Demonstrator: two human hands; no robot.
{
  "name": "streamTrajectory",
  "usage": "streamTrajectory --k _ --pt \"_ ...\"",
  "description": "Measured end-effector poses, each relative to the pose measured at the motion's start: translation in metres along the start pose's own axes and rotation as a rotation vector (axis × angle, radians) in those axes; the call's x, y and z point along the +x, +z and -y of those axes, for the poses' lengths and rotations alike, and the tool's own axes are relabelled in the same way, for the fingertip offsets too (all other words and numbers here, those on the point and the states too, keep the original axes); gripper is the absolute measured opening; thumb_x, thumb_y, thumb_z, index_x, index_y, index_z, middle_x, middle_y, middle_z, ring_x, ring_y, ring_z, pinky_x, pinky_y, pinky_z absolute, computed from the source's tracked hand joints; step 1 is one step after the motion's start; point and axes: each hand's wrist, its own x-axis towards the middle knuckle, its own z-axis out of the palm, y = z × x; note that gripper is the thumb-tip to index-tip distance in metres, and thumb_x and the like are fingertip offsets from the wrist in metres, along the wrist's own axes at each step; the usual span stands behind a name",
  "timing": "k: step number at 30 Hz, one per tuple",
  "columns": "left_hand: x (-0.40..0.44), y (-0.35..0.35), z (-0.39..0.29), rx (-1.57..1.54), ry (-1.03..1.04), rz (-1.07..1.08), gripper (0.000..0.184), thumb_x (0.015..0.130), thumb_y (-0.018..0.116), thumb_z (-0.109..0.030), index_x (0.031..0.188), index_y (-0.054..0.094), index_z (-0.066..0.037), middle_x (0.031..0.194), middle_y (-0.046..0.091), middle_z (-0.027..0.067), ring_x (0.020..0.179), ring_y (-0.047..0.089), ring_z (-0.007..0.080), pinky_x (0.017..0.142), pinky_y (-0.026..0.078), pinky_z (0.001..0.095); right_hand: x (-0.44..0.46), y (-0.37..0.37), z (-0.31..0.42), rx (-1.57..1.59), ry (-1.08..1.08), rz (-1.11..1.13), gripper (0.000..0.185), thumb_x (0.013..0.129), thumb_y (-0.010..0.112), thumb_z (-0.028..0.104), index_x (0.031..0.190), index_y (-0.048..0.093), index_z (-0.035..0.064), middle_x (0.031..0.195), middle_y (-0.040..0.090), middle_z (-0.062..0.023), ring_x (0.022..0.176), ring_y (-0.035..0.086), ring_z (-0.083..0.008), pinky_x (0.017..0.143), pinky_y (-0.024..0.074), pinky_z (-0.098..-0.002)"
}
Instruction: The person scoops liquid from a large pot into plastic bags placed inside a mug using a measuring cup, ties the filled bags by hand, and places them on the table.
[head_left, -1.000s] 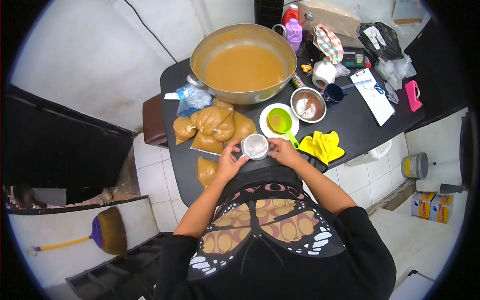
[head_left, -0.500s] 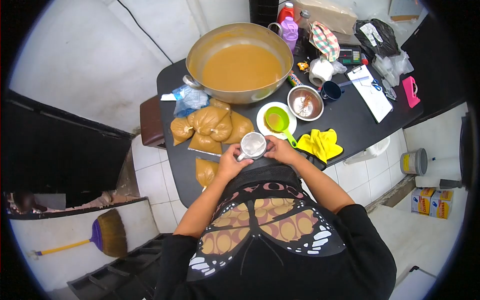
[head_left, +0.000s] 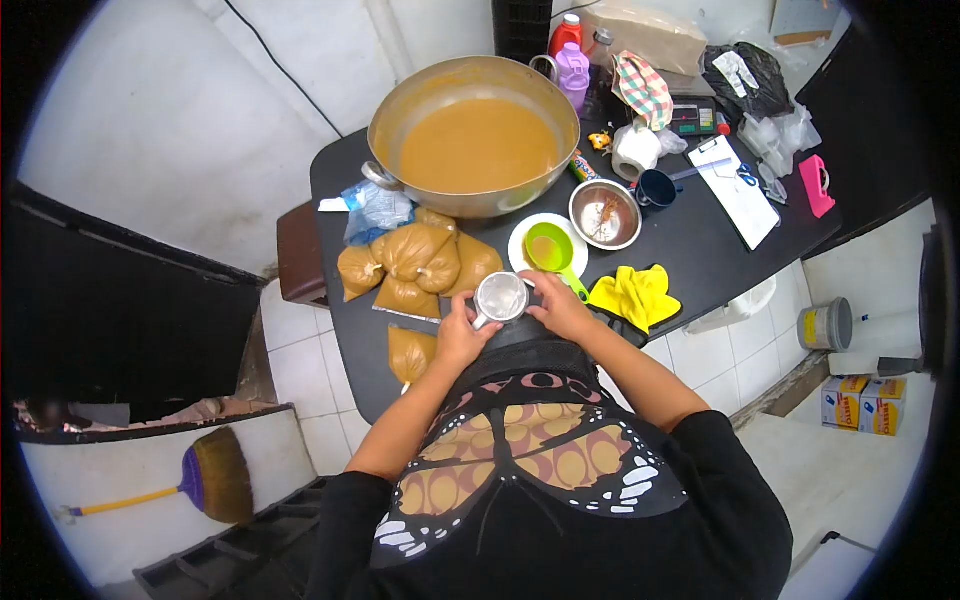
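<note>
A white cup with a handle is held between my hands close to my waist, at the table's front edge. My left hand grips it at the handle side, and my right hand has its fingers on the opposite side. Bags of brown liquid lie to the left, one separate bag beside my left forearm. Just beyond my right hand, a green ladle cup rests on a white plate. Behind stands a large metal pot of brown liquid.
A steel bowl, dark blue mug and yellow cloth are on the black table. Farther right are a clipboard, a pink object, paper roll and bottles.
The camera view has shifted slightly, moving the table's contents a little left. The cup stays between my hands and its handle now points more down and left.
</note>
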Motion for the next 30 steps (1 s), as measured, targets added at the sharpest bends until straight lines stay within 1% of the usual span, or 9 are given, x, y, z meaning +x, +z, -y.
streamTrajectory --k 4,7,10,16,19,22,25,28,30 --pt "0.000 0.000 0.001 0.024 0.000 0.010 0.065 0.061 0.081 -0.022 0.112 0.045 -0.006 0.069 0.054 0.0062 0.062 0.055 0.0209 0.059 0.045 0.0331 0.001 -0.009 -0.008 -0.198 -0.230 0.142 0.047 0.077 0.058 0.003 0.120 0.051 0.0194 0.104 0.051 -0.0119 0.091 0.055 -0.0308 0.077 0.0462 -0.0360" --pt "0.001 -0.002 0.001 -0.001 -0.021 0.032 0.065 0.060 0.082 -0.021 0.111 0.045 -0.005 0.066 0.053 0.0055 0.061 0.054 0.0201 0.057 0.045 0.0328 -0.002 -0.011 -0.027 -0.145 -0.298 0.072 0.052 0.078 0.057 0.003 0.126 0.047 0.0199 0.106 0.050 -0.0129 0.094 0.055 -0.0302 0.080 0.0458 -0.0356" --pt "0.000 -0.003 0.000 -0.009 -0.043 0.027 0.063 0.060 0.082 -0.022 0.108 0.045 -0.004 0.064 0.054 0.0057 0.059 0.054 0.0193 0.056 0.045 0.0323 -0.014 -0.006 -0.030 0.015 -0.241 0.021 0.054 0.078 0.057 0.001 0.128 0.045 0.0160 0.109 0.049 -0.0130 0.097 0.052 -0.0297 0.082 0.0451 -0.0337" --pt "0.000 0.004 0.006 -0.017 -0.090 0.016 0.059 0.059 0.083 -0.023 0.100 0.046 -0.002 0.065 0.057 0.0085 0.057 0.056 0.0181 0.054 0.045 0.0312 -0.021 0.008 -0.052 -0.097 -0.247 0.183 0.062 0.078 0.058 0.003 0.134 0.037 0.0161 0.113 0.047 -0.0133 0.098 0.053 -0.0297 0.083 0.0460 -0.0331" --pt "0.001 0.006 0.012 -0.062 -0.112 0.019 0.056 0.061 0.083 -0.022 0.098 0.046 -0.003 0.067 0.059 0.0067 0.057 0.056 0.0147 0.053 0.045 0.0279 -0.023 0.011 -0.051 -0.113 -0.255 0.121 0.062 0.078 0.058 0.005 0.134 0.037 0.0172 0.112 0.047 -0.0130 0.096 0.054 -0.0305 0.081 0.0471 -0.0332" --pt "0.002 0.015 0.033 -0.326 -0.137 0.100 0.045 0.066 0.080 -0.022 0.095 0.051 -0.003 0.069 0.060 0.0032 0.057 0.055 0.0103 0.052 0.046 0.0235 -0.022 0.009 -0.052 -0.215 -0.262 0.131 0.061 0.077 0.059 0.005 0.133 0.039 0.0180 0.110 0.048 -0.0121 0.094 0.055 -0.0306 0.078 0.0480 -0.0324" --pt "0.000 0.000 0.020 -0.433 -0.307 0.330 0.032 0.075 0.074 -0.022 0.093 0.055 -0.004 0.071 0.060 0.0008 0.058 0.055 0.0072 0.051 0.046 0.0203 -0.025 -0.005 -0.045 -0.201 -0.331 0.050 0.053 0.076 0.060 0.009 0.126 0.046 0.0170 0.104 0.051 -0.0120 0.088 0.056 -0.0285 0.074 0.0476 -0.0368" --pt "0.000 0.003 0.031 -0.498 -0.328 0.389 0.022 0.083 0.064 -0.023 0.091 0.058 -0.003 0.073 0.059 0.0009 0.057 0.054 0.0068 0.051 0.046 0.0208 -0.017 -0.020 -0.044 -0.433 -0.325 -0.259 0.042 0.074 0.063 0.014 0.114 0.052 0.0093 0.101 0.052 -0.0125 0.085 0.055 -0.0295 0.072 0.0446 -0.0395" --pt "0.001 0.007 0.040 -0.533 -0.319 0.388 0.020 0.087 0.058 -0.023 0.086 0.058 -0.003 0.072 0.058 -0.0001 0.057 0.052 0.0066 0.050 0.045 0.0212 -0.005 -0.027 -0.033 -0.525 -0.053 -0.288 0.035 0.073 0.064 0.017 0.105 0.054 0.0065 0.098 0.053 -0.0129 0.085 0.053 -0.0299 0.072 0.0426 -0.0410"
